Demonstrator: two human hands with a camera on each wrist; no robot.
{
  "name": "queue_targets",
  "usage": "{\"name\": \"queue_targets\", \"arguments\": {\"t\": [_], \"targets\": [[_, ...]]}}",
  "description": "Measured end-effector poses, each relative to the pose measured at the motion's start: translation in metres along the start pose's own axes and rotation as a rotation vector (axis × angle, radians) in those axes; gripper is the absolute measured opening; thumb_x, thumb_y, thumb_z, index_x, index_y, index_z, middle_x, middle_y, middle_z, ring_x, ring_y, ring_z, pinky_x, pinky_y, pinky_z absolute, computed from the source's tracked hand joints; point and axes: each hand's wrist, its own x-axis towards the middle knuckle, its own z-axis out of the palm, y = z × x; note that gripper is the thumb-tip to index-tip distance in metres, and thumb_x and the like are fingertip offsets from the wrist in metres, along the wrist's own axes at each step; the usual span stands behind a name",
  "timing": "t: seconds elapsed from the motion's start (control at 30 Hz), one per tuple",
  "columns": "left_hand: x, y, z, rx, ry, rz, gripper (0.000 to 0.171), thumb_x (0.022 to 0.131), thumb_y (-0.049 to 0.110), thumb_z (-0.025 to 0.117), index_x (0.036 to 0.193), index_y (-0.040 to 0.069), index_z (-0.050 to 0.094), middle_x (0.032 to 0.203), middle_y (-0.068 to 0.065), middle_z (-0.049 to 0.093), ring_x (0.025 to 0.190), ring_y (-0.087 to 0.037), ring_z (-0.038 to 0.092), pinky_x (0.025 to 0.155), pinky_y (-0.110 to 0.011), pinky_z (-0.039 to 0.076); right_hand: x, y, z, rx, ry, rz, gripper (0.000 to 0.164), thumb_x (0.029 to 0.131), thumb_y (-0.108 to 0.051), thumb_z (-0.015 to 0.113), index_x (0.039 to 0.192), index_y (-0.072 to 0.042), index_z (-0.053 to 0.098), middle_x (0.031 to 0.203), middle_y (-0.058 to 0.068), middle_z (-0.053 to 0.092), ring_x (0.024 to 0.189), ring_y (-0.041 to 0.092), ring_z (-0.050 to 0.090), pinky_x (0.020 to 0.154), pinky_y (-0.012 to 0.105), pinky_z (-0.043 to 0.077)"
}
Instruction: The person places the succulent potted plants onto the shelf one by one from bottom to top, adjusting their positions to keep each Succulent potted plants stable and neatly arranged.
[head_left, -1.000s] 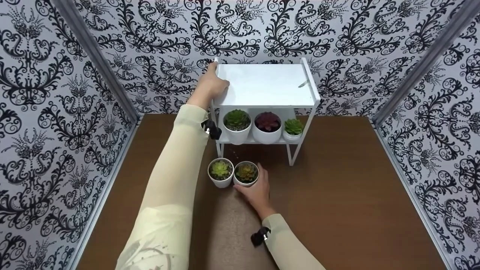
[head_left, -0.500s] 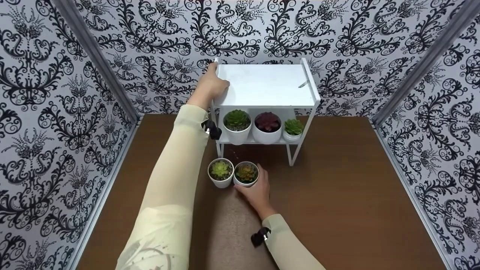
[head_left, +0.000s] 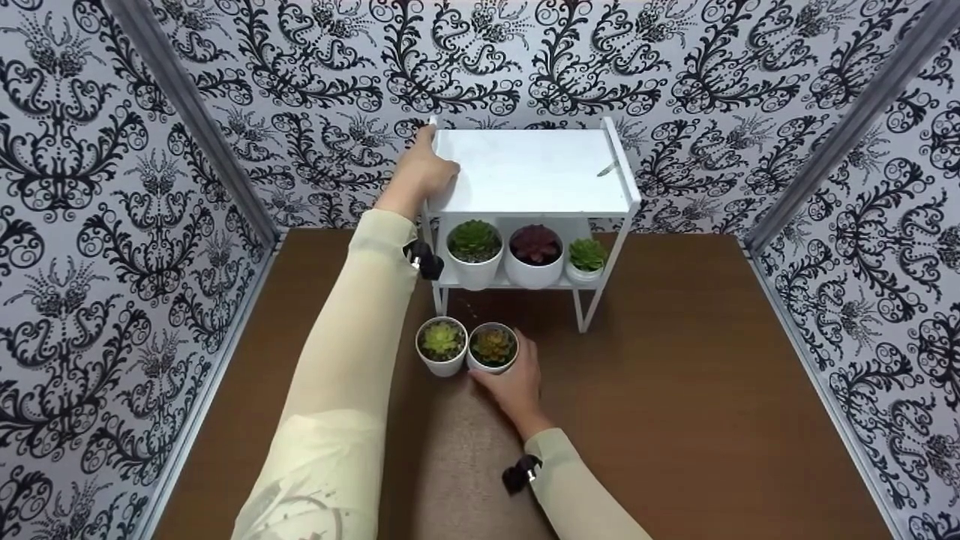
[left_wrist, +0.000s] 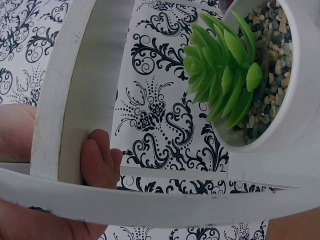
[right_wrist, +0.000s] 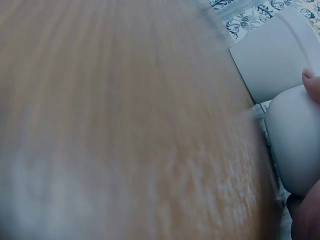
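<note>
My left hand grips the left end of a white two-tier shelf, thumb over the top board. In the left wrist view its fingertips curl under that board. My right hand holds a white pot with an orange-green succulent on the table in front of the shelf. The right wrist view shows the side of this white pot between thumb and fingers. Just left of it stands a white pot with a yellow-green succulent, right beside it.
The lower tier bears a green succulent pot, a dark red succulent pot and a small green succulent pot. The brown wooden table extends around them. Patterned walls enclose the back and sides.
</note>
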Motion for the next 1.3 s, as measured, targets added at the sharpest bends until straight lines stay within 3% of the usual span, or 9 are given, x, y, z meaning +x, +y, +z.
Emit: {"name": "queue_targets", "arguments": {"t": [0.37,0.6,0.8,1.1,1.3], "targets": [[-0.002,0.001,0.0,0.012,-0.014,-0.009,0.09,0.101,0.019,0.061,0.172,0.032,0.007,0.176,-0.013,0.03,0.157,-0.033,0.04,0.128,-0.047,0.04,-0.001,-0.003,-0.003,0.021,0.031,-0.025,0.111,0.058,-0.033,0.105,0.151,-0.005,0.052,0.139,0.015,0.06,0.129,0.033,0.06,0.113,0.052,0.051],[0.0,0.0,0.001,0.038,0.004,-0.001,0.089,0.101,0.021,0.06,0.172,0.028,0.007,0.176,-0.014,0.028,0.158,-0.032,0.038,0.129,-0.045,0.039,0.001,-0.003,-0.008,0.02,0.042,-0.027,0.112,0.059,-0.037,0.105,0.152,-0.005,0.052,0.138,0.012,0.06,0.129,0.029,0.06,0.113,0.052,0.051],[0.0,0.0,0.002,0.011,-0.001,-0.004,0.09,0.101,0.019,0.06,0.172,0.029,0.007,0.176,-0.013,0.028,0.156,-0.032,0.041,0.124,-0.046,0.045,0.002,-0.009,-0.013,0.045,0.048,-0.026,0.113,0.058,-0.038,0.105,0.152,-0.006,0.052,0.136,0.011,0.061,0.128,0.029,0.061,0.112,0.051,0.052],[0.0,0.0,0.001,0.009,0.001,0.02,0.089,0.101,0.018,0.061,0.172,0.026,0.009,0.176,-0.013,0.029,0.159,-0.032,0.037,0.13,-0.045,0.037,0.006,-0.02,-0.023,0.052,0.057,-0.07,0.11,0.056,-0.034,0.106,0.149,-0.004,0.055,0.133,0.011,0.062,0.126,0.027,0.062,0.111,0.049,0.052],[-0.002,0.001,0.001,-0.001,-0.008,-0.001,0.089,0.102,0.018,0.061,0.172,0.03,0.008,0.177,-0.011,0.028,0.158,-0.032,0.038,0.128,-0.046,0.039,0.009,-0.027,-0.028,0.066,0.064,-0.105,0.107,0.057,-0.031,0.106,0.148,-0.007,0.057,0.132,0.01,0.063,0.125,0.027,0.062,0.111,0.048,0.052]]}}
